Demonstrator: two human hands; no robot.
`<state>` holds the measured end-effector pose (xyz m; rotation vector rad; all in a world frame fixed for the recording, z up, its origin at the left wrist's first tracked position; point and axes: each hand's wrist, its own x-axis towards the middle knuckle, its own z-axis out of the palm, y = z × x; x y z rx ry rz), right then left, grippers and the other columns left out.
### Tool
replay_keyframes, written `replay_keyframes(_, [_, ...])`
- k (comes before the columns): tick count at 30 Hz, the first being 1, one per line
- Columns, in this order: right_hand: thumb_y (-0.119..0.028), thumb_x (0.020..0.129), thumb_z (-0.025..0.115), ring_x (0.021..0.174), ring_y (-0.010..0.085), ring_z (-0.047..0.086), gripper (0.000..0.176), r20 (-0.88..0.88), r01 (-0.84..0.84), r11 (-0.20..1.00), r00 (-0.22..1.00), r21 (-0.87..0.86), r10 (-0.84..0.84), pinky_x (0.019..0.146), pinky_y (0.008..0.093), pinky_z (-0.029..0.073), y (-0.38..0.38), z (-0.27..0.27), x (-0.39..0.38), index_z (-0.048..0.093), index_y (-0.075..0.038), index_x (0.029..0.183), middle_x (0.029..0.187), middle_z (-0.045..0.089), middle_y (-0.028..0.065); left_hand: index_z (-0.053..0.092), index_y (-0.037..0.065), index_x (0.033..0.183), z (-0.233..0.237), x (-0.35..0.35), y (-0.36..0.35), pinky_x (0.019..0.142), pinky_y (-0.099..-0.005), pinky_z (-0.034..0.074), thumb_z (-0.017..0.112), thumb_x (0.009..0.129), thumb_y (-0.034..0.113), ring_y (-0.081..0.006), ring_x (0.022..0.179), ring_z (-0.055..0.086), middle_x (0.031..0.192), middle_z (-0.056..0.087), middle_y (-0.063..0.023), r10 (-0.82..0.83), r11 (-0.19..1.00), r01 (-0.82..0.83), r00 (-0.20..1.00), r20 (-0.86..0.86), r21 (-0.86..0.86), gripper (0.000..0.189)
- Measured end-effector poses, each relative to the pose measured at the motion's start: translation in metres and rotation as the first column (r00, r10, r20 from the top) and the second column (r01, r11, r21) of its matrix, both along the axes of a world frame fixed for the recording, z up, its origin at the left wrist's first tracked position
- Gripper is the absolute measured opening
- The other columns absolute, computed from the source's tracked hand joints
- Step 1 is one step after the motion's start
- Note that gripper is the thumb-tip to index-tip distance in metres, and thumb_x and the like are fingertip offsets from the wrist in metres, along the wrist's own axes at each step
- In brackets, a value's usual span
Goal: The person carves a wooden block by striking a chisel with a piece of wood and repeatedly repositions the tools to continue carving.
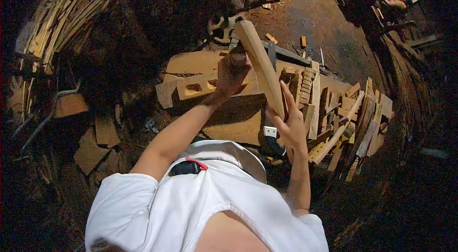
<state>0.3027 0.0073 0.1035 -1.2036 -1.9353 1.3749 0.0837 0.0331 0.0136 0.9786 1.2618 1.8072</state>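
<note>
A long, slightly curved wooden piece is held up at a slant in front of me, over the workbench. My right hand grips its lower end, with the fingers along the right edge and the thumb across the near side. At the left edge, higher up, my left hand closes on the same piece; its fingers are partly in shadow. Beneath my left hand lies a wooden block with hollowed openings. Behind the curved piece, a dark upright metal strip shows in part.
A spoked metal wheel stands beyond the bench. Many wooden offcuts and strips crowd the right side. Long slats are piled at far left. Another person's arm shows at a wood stack at upper right.
</note>
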Motion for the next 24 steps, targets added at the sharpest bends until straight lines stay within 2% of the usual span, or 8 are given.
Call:
replay_keyframes(4, [-0.008, 0.087, 0.070, 0.124, 0.0273, 0.059, 0.077, 0.121, -0.031, 0.973, 0.993, 0.231, 0.003, 0.098, 0.0407, 0.051, 0.003, 0.021, -0.014, 0.034, -0.014, 0.155, 0.141, 0.056, 0.0189, 0.060, 0.000, 0.106, -0.019, -0.022, 0.009, 0.069, -0.0275, 0.052, 0.072, 0.091, 0.014, -0.0134, 0.076, 0.059, 0.084, 0.062, -0.0080, -0.170, 0.985, 0.174, 0.972, -0.160, 0.010, 0.024])
replay_keyframes(6, [-0.008, 0.088, 0.070, 0.123, 0.0276, 0.060, 0.077, 0.029, -0.009, 0.962, 1.000, 0.271, 0.001, 0.096, 0.0401, 0.052, 0.001, 0.034, -0.021, 0.034, -0.013, 0.155, 0.141, 0.056, 0.0194, 0.057, 0.001, 0.112, -0.012, -0.025, 0.010, 0.068, -0.0283, 0.053, 0.071, 0.092, 0.015, -0.0123, 0.076, 0.058, 0.089, 0.062, -0.0069, -0.767, 0.499, 0.489, -0.136, 0.627, 0.716, 0.028])
replay_keyframes(10, [-0.009, 0.089, 0.071, 0.106, 0.0283, 0.068, 0.074, 0.086, -0.040, 0.891, 0.996, 0.452, 0.002, 0.083, 0.0378, 0.056, -0.007, 0.036, -0.030, 0.036, -0.013, 0.154, 0.126, 0.064, 0.0191, 0.055, 0.002, 0.117, -0.034, -0.017, 0.009, 0.071, -0.0277, 0.055, 0.072, 0.092, 0.019, -0.0124, 0.084, 0.059, 0.101, 0.062, -0.0074, -0.844, 0.501, 0.451, 0.063, 0.533, 0.739, 0.035])
replay_keyframes(12, [-0.012, 0.089, 0.071, 0.086, 0.0262, 0.071, 0.073, 0.461, -0.239, 0.876, 0.887, 0.419, 0.022, 0.073, 0.0382, 0.058, -0.006, 0.040, -0.034, 0.038, -0.014, 0.153, 0.110, 0.069, 0.0156, 0.056, 0.001, 0.114, -0.042, -0.004, 0.001, 0.067, -0.0262, 0.051, 0.071, 0.092, 0.015, -0.0099, 0.086, 0.058, 0.099, 0.061, -0.0040, -0.298, 0.935, 0.273, 0.950, 0.087, 0.225, 0.030])
replay_keyframes(19, [-0.012, 0.091, 0.070, 0.090, 0.0261, 0.072, 0.067, 0.044, 0.038, 0.746, 0.995, 0.665, -0.090, 0.072, 0.0349, 0.059, -0.021, 0.023, -0.021, 0.041, -0.009, 0.151, 0.112, 0.068, 0.0230, 0.062, 0.002, 0.103, -0.082, 0.017, 0.009, 0.057, -0.0249, 0.048, 0.072, 0.088, 0.009, -0.0072, 0.062, 0.058, 0.072, 0.061, -0.0007, -0.402, 0.914, 0.406, 0.902, 0.156, 0.009, 0.020])
replay_keyframes(21, [-0.011, 0.091, 0.069, 0.097, 0.0277, 0.072, 0.067, 0.281, -0.098, 0.872, 0.958, 0.480, -0.048, 0.075, 0.0358, 0.058, -0.028, 0.025, -0.008, 0.041, -0.008, 0.151, 0.120, 0.065, 0.0259, 0.063, 0.003, 0.102, -0.113, 0.024, 0.010, 0.058, -0.0323, 0.049, 0.073, 0.087, 0.014, -0.0186, 0.061, 0.063, 0.072, 0.063, -0.0060, -0.448, 0.823, 0.555, 0.507, 0.737, 0.118, 0.021])
replay_keyframes(23, [-0.010, 0.091, 0.068, 0.099, 0.0294, 0.071, 0.066, 0.281, -0.074, 0.805, 0.953, 0.589, -0.118, 0.077, 0.0352, 0.057, -0.035, 0.019, 0.001, 0.041, -0.007, 0.151, 0.126, 0.063, 0.0266, 0.062, 0.003, 0.099, -0.048, 0.033, -0.004, 0.065, -0.0405, 0.051, 0.071, 0.086, 0.018, -0.0340, 0.071, 0.065, 0.079, 0.064, -0.0128, -0.159, 0.986, 0.155, 0.783, -0.602, -0.060, 0.022])
replay_keyframes(24, [-0.011, 0.091, 0.069, 0.100, 0.0312, 0.071, 0.068, 0.180, 0.013, 0.788, 0.971, 0.616, -0.157, 0.078, 0.0358, 0.057, -0.041, 0.012, 0.008, 0.039, -0.006, 0.152, 0.131, 0.061, 0.0245, 0.062, 0.003, 0.098, 0.005, 0.036, -0.010, 0.074, -0.0438, 0.050, 0.071, 0.079, 0.015, -0.0416, 0.084, 0.062, 0.087, 0.063, -0.0179, -0.015, 0.963, 0.150, 0.858, -0.513, 0.222, 0.025])
